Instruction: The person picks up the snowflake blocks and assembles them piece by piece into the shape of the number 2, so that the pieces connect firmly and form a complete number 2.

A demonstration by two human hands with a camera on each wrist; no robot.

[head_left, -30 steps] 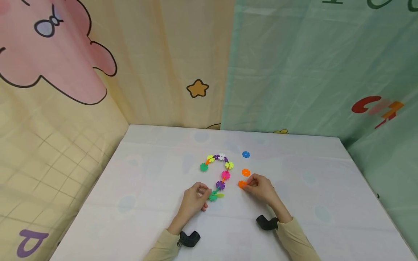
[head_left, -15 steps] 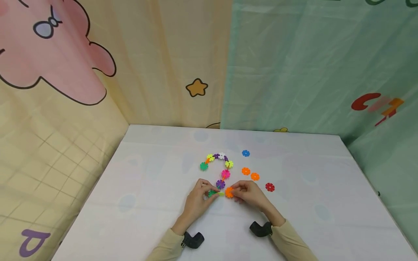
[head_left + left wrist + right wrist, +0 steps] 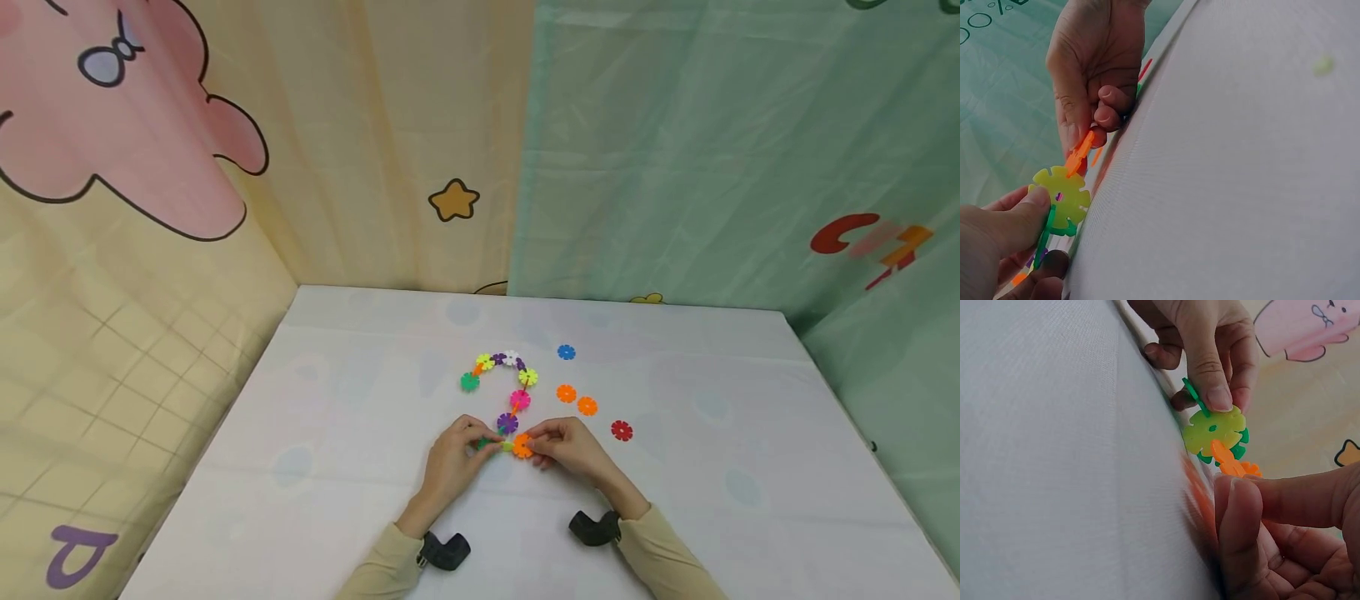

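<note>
A curved chain of notched plastic flower discs [image 3: 520,400] in mixed colours lies on the table. At its near end, a yellow-green disc [image 3: 1067,194] is joined to a green disc [image 3: 1239,452]. My left hand [image 3: 453,462] pinches the yellow-green disc, its thumb flat on that disc's face in both wrist views. Opposite it, my right hand [image 3: 573,448] holds an orange disc [image 3: 522,446] between thumb and index finger. In the right wrist view the orange disc's edge overlaps the yellow-green disc's rim, the two standing crosswise. Part of the green disc is hidden behind the left fingers.
Loose discs lie right of the chain: a blue disc [image 3: 566,352], two orange ones with one orange disc [image 3: 587,406] nearer the hand, and a red disc [image 3: 622,431]. A white cloth covers the table [image 3: 360,375]. Printed curtains [image 3: 660,150] stand behind it.
My right hand has brought the orange disc leftward to the yellow-green disc, uncovering another orange disc and the red one. My left fingers have shifted right onto the yellow-green disc.
</note>
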